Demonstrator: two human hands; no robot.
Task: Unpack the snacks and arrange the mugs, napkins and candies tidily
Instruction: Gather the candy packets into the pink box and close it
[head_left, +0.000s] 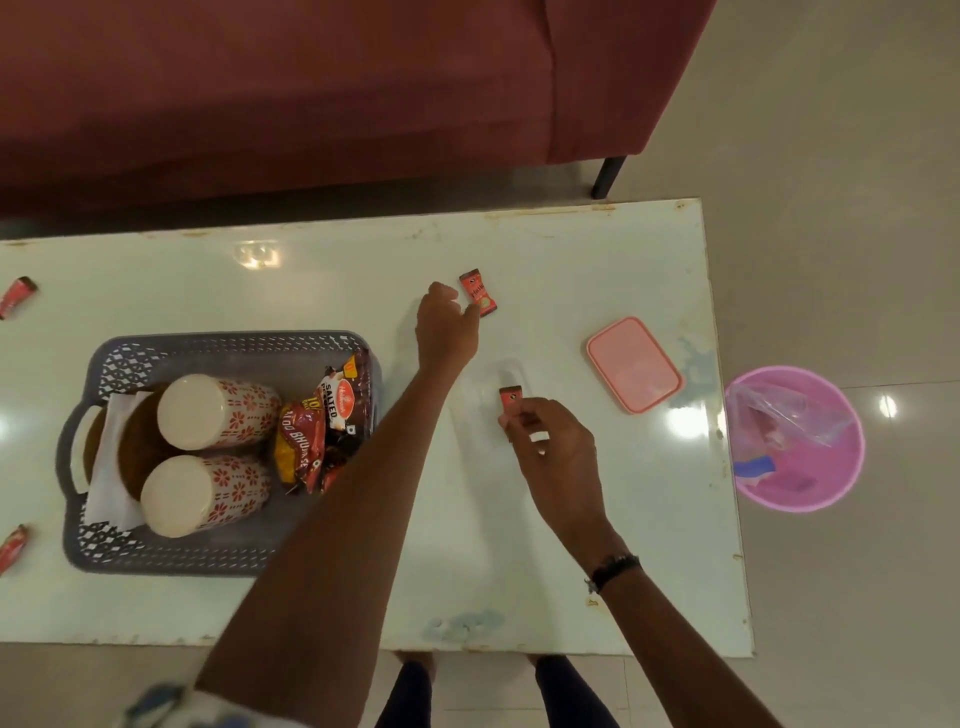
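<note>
On the white table (363, 597) a grey basket (208, 556) holds two white mugs with red flowers, the far mug (218, 410) and the near mug (202, 496), lying on their sides. White napkins (106, 467) and several red snack packets (319, 431) lie in it too. My left hand (447, 327) reaches over the table, its fingertips touching a red candy (479, 292) that lies flat. My right hand (556, 452) pinches another red candy (510, 401) above a clear container (478, 410) that is hard to make out.
A pink lid (634, 365) lies near the table's right end. Two more red candies (18, 296) (13, 545) sit at the left edge. A pink bin (795, 439) with plastic waste stands on the floor to the right. A maroon sofa (311, 93) runs behind the table.
</note>
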